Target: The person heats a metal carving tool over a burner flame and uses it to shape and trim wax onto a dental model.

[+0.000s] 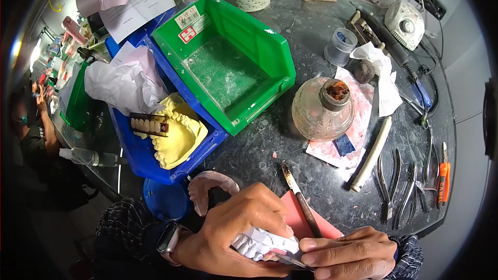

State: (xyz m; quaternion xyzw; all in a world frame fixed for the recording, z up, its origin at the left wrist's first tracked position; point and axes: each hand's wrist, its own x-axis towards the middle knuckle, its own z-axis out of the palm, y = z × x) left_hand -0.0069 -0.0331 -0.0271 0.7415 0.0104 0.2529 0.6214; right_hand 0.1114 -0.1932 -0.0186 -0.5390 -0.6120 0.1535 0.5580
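Observation:
My left hand (236, 228) is wrapped round a white plaster dental model (251, 245) with a row of teeth and a little pink material on its edge. In my right hand (358, 255) is a thin metal carving tool (293, 261), its blade against the model beside the pink part; its handle is hidden by my fingers. Just beyond my hands, a wax knife (302, 202) with a stained blade lies on a pink wax sheet (293, 208). A pale pink plaster arch (210, 182) rests on the bench behind my left hand.
A blue bin (148, 168) holds a yellow plaster cast (179, 137), a strip of artificial teeth (149, 125) and crumpled paper. Against it leans a green bin (280, 57). A glass spirit burner (316, 116) stands mid-bench; pliers (384, 181) lie at right. A person sits far left.

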